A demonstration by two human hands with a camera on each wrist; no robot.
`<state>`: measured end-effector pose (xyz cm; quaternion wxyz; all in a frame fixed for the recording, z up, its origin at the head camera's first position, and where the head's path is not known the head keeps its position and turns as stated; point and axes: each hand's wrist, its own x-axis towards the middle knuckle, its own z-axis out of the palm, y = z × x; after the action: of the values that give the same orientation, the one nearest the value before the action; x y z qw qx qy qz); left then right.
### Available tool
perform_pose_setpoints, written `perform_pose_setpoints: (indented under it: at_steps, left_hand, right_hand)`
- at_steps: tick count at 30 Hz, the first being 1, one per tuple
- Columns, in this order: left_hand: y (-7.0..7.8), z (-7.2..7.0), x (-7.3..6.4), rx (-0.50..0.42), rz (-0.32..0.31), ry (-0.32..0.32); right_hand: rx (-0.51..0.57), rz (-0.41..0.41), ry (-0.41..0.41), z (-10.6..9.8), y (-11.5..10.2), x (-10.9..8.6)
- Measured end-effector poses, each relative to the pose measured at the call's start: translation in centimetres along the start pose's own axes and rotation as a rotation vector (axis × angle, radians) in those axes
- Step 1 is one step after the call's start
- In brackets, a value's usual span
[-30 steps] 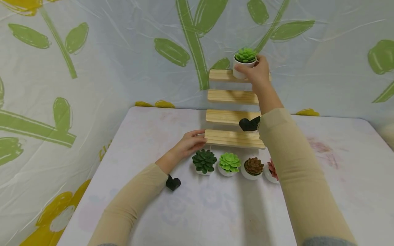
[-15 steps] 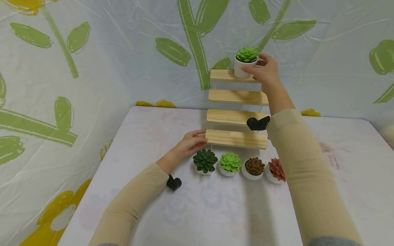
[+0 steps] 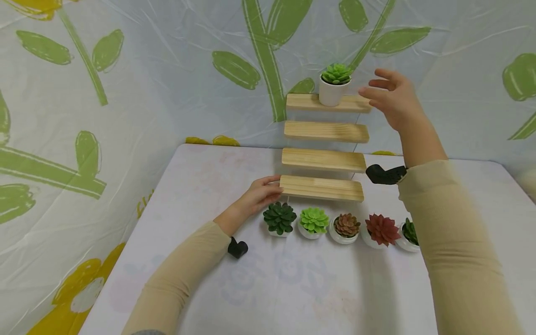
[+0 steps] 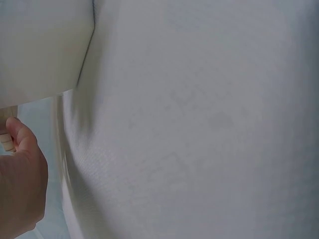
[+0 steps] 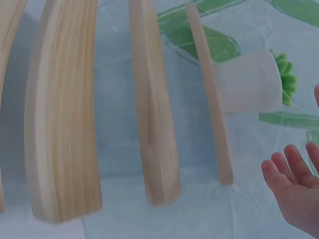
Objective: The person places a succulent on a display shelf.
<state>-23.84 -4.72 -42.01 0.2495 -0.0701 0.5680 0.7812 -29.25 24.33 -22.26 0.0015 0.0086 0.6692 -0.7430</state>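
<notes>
Shelf (image 3: 323,159) on table (image 3: 293,293) fronts patterned wall (image 3: 167,88), left hand (image 3: 257,194) pinching it, right hand (image 3: 394,98) spread.

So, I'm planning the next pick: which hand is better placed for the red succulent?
Probably the right hand: it is open and empty, and the red succulent lies toward its side. The left hand holds the left end of the bottom shelf and would have to let go.

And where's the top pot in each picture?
Head: the pot is high, right of the middle, on the top board.
Left wrist: not in it.
Right wrist: pot at upper right, turned sideways.
Landmark in head and right wrist: the right hand, beside the pot, not touching.
</notes>
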Motion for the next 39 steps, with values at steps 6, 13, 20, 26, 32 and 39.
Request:
perform_pose_setpoints:
  at_steps: [6,13,20,26,32,39]
  left_hand:
    - [-0.3,-0.1,0.3,0.001,-0.001,0.006]
    - [-0.5,0.0,0.3,-0.005,0.001,0.001]
    - [-0.4,0.1,0.2,0.002,0.005,-0.001]
    - [-0.4,0.1,0.2,0.002,0.002,0.006]
    - [-0.4,0.1,0.2,0.016,0.001,0.019]
    - [-0.2,0.2,0.1,0.016,-0.008,0.022]
  right_hand:
    - [0.077,-0.008,-0.039,-2.4,-0.2,-1.7]
    - [0.136,-0.056,-0.107,-5.1,-0.1,-4.0]
    - [0.075,-0.148,-0.199,-7.7,0.7,-6.6]
    - [-0.040,-0.221,-0.299,-10.1,1.7,-8.5]
    - [-0.071,-0.300,-0.370,-12.1,3.4,-10.4]
    - [-0.013,-0.360,-0.536,-15.2,6.2,-12.6]
